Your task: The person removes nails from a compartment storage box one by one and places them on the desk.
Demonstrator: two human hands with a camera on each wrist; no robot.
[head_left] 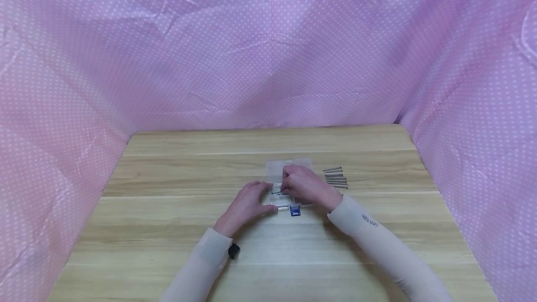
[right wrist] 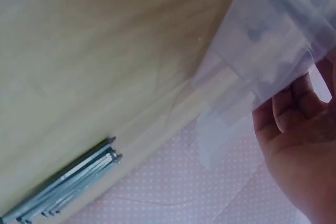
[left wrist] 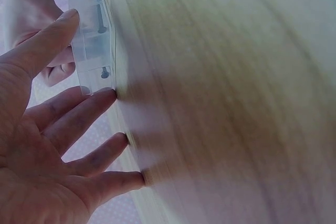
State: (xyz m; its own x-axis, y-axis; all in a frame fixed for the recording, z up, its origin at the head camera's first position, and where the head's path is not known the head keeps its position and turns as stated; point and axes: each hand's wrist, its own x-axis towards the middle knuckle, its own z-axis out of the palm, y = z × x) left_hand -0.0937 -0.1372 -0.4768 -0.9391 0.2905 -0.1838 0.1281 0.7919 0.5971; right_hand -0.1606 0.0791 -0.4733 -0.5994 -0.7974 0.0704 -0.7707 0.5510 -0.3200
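A clear plastic box [head_left: 274, 201] with a blue latch [head_left: 295, 211] lies on the table, a few nails [left wrist: 101, 19] showing through its wall. My left hand [head_left: 247, 204] holds the box at its left end, thumb at the front wall and fingertips around the far corner. In the left wrist view its other fingers spread onto the tabletop. Reaching in from the right, my right hand [head_left: 304, 183] has its curled fingers lowered over the box, near the nails inside. Its fingertips are hidden, and I cannot tell whether they pinch a nail.
Several loose nails [head_left: 336, 178] lie roughly side by side on the wooden table [head_left: 176, 171], right of the box. Pink dotted cloth [head_left: 268, 59] hangs behind the table and along both sides.
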